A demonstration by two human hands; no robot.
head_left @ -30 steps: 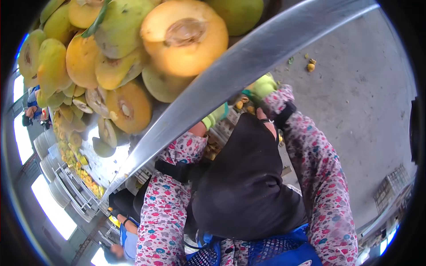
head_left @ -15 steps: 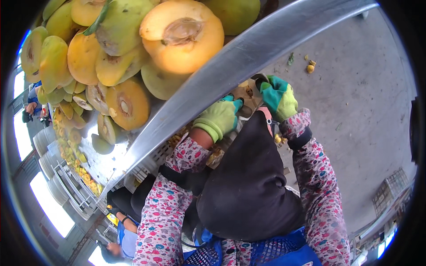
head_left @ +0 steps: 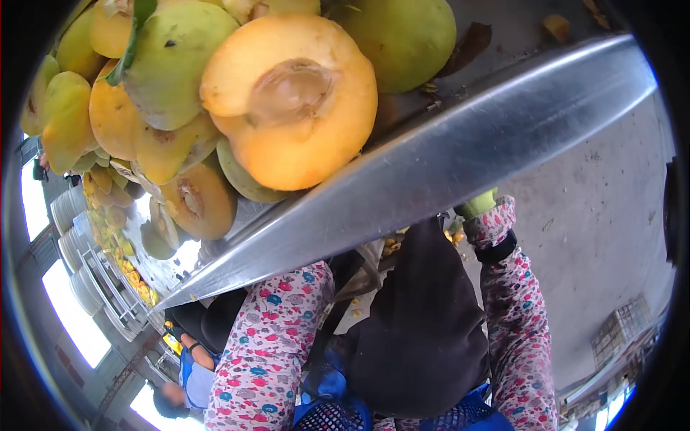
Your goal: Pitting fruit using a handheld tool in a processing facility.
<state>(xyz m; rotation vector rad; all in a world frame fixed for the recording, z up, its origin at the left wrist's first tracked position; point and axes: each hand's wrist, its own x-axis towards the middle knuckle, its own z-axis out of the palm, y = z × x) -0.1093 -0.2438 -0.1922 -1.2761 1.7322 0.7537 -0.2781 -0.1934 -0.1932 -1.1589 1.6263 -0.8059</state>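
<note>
A metal table rim (head_left: 431, 165) crosses in front of both my hands. My left hand is hidden behind it; only the flowered left sleeve (head_left: 269, 337) shows, reaching up to the rim. Of my right hand (head_left: 477, 204), just the yellow-green glove cuff is seen below the rim. Its fingers are covered, so I cannot see what they hold. Above the rim lies a heap of yellow-green fruit halves that look like apricots. The nearest apricot half (head_left: 323, 129) is orange, cut side up, with its stone in the middle.
Further down the table more cut fruit (head_left: 129, 266) is strewn. A person in blue (head_left: 195, 377) sits at lower left, near stacked white trays (head_left: 75, 237). Fruit pieces (head_left: 392, 246) lie below the rim, and a crate (head_left: 622, 330) stands on the floor at right.
The view has shifted, and the table rim and fruit heap appear lower and larger. Both gloved hands, seen below the rim before, are now mostly or fully behind it.
</note>
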